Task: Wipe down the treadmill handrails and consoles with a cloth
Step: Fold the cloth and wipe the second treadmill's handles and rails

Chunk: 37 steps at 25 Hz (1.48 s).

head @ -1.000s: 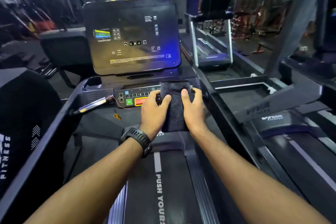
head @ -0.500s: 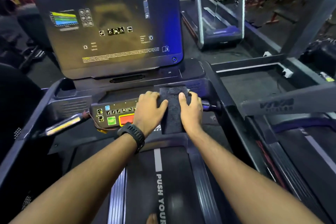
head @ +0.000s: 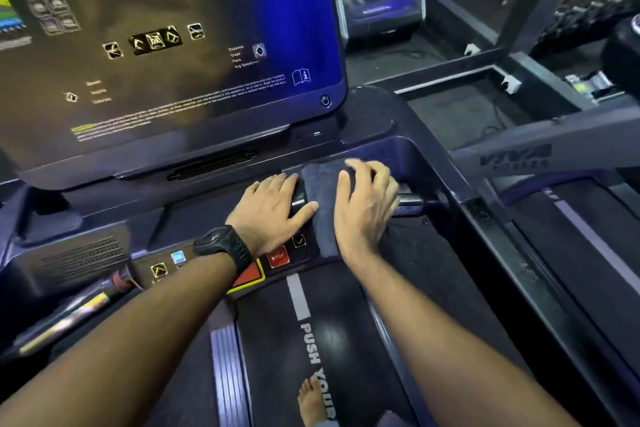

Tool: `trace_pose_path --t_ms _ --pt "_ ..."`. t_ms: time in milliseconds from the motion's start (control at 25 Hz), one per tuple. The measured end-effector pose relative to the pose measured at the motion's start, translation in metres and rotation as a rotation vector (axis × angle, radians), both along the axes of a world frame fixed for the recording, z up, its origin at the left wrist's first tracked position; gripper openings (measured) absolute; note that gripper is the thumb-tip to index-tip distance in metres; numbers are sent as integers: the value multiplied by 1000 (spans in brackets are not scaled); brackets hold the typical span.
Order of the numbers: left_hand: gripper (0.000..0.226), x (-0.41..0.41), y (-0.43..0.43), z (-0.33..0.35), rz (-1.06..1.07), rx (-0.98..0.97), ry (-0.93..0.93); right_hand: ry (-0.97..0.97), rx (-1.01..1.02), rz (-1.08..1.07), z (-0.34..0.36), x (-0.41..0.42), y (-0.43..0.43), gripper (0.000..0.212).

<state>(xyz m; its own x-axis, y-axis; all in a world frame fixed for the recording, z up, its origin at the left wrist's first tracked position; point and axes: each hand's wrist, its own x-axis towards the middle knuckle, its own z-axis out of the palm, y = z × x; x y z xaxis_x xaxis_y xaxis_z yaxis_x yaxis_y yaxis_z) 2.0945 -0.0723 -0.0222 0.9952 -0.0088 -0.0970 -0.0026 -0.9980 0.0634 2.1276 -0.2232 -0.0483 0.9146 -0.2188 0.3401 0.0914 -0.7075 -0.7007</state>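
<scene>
Console wiping looks to be the step in hand: the cloth (head: pixel 320 194) lies at 5 o'clock of the screen (head: pixel 173 45), with the right hand (head: pixel 367 208) curled over it. The left hand (head: pixel 270 208) lies flat, its thumb on the cloth's edge. Next, I judge, firm pressure should drag it toward the handrail (head: pixel 410 199) at 3 o'clock.

Dim gym light, blue glare across the console screen (head: pixel 166 45), soft blur, wide-angle bending at edges.

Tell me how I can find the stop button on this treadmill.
Start at the big dark console screen and drop to the button panel below it. Just right of the person's black wristwatch sits the STOP button. It is small, red, and the only one with a white word; the red pad beside it is yellow-edged.
</scene>
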Motion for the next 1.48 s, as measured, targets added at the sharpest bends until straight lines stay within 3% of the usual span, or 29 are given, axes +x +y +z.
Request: trace_pose_path --t_ms 160,280,360,480,600,760,920,1040,1200,1360,1480 --pt "88 -4 3 2 -65 -115 7 -10 -336 238 -24 -32 3 59" --pt "97 -6 2 8 -78 -110 8 4 -545 346 -14 -6 -4 52" --pt "101 -4 2 8 -68 -92 24 141 -589 360 0 8 -6 50" --pt "102 -2 0 4 -75 -77 18 235 -585 257 -8 -17 -8 46" --pt "100 -4 -2 3 -67 -33 -2 154 -672 270 -4 -21 -9 46" --pt "100 -5 -3 2 -67 -18 -2 150 -580 320 -3 3 -11 43" --pt "101 -5 -2 2 -64 -32 -11 2 -656 368 -21 -13 -20 45" --pt "100 -6 -2 1 -70 -25 -16 137 -547 348 4 18 -13 47" --pt "98 -4 0 -1 -78 -18 -35 -47 -584 325 -25 -14 -24 37" --pt "97 -3 1 -1 -78 -18 -42 192 -507 363 4 31 -16 37" --pt "97 -4 2 -3 -82 -12 -29 -18 -526 272 -26 -6 -25 36"
